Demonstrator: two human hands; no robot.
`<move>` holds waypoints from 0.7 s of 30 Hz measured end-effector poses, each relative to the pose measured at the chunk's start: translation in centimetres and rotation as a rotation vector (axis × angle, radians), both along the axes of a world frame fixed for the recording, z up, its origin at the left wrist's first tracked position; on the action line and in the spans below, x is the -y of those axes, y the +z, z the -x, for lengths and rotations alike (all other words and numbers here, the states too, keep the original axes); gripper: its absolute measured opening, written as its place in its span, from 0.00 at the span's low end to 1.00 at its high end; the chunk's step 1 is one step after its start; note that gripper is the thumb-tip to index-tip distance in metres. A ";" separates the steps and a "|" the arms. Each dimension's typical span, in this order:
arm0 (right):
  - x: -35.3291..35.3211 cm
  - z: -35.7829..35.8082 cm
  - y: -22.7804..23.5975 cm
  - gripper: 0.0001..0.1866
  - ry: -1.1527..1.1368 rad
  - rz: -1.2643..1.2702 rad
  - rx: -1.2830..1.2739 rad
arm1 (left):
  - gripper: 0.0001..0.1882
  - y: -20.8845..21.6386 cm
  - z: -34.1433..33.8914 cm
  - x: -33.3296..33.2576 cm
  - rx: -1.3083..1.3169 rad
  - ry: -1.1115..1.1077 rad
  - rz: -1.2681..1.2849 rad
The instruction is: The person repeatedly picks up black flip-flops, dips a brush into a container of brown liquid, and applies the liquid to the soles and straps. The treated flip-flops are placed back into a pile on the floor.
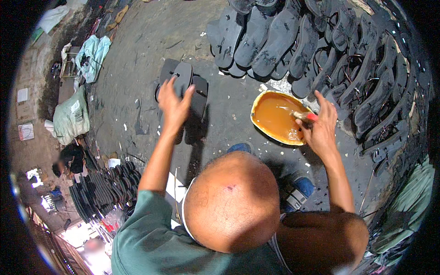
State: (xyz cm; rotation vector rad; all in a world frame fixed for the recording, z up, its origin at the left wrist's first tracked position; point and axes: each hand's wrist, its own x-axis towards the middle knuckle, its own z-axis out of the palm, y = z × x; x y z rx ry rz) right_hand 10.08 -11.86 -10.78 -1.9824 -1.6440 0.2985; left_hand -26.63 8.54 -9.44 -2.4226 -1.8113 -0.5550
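Observation:
My left hand [173,107] is at the near end of a black sandal sole [184,74], fingers along one side and thumb along the other. That sole lies on a small stack of black soles [198,103] on the floor; its near end is hidden by my hand. In my right hand [323,126] is a brush with a red handle [311,117]. The brush head rests over the orange-brown, glue-like liquid [275,114] in a pale-rimmed bowl [255,120], which stands between my two hands, nearer the right.
Many black sandals [275,41] with straps are piled at the far right. Rows of black soles [103,190] stand at the lower left. A pale sack [72,114] and a light blue cloth [93,57] lie along the left wall. Blue footwear [303,186] shows below the bowl.

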 end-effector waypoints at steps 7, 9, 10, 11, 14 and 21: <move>0.4 -0.2 4.8 0.09 -0.122 -0.141 -0.555 | 0.39 0.2 9.1 6.7 0.234 0.391 0.457; 0.9 -0.6 4.3 0.08 -0.010 -0.092 -0.412 | 0.32 0.1 8.0 6.6 0.192 0.374 0.473; 1.6 -0.7 3.6 0.08 0.027 -0.020 -0.375 | 0.29 0.2 7.6 6.2 0.278 0.361 0.526; 2.2 -1.0 3.5 0.09 0.076 0.084 -0.247 | 0.27 0.0 7.4 5.9 0.368 0.346 0.587; 4.3 -1.1 2.8 0.12 -0.013 0.209 -0.106 | 0.17 -0.6 5.4 5.8 0.660 0.345 0.558; 6.4 -1.1 1.8 0.17 -0.080 0.236 -0.061 | 0.46 -4.1 -0.3 11.8 -0.264 -0.158 0.605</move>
